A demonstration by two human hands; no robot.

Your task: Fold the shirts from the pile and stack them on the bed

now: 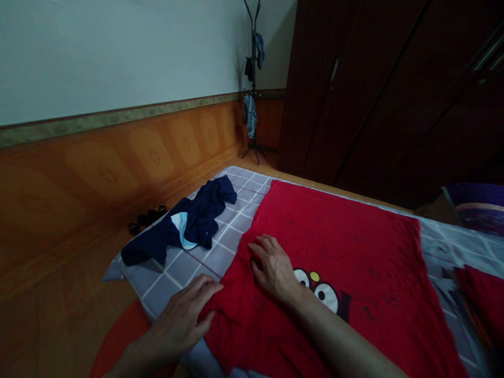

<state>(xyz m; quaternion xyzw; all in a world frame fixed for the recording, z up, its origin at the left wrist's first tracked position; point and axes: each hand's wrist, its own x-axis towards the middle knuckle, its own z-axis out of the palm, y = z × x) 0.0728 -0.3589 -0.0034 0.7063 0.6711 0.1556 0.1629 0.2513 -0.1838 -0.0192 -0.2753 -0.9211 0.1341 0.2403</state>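
Note:
A large red cloth [346, 231] with a printed cartoon face lies spread over a grey checked bed sheet [232, 231]. My left hand [189, 310] grips the cloth's left edge, thumb and fingers around a gathered fold. Farther in, my right hand [273, 265] rests on the same cloth, left of the printed eyes, its fingers bent and a little apart. Some wrinkles run through the cloth near both hands.
A crumpled navy garment [197, 215] lies at the bed's left. Folded red fabric [484, 299] sits at the right edge. Beyond are a coat rack [254, 79], a dark wardrobe [374, 94] and shoes [147, 218] on the floor. An orange-red stool [118, 336] shows below.

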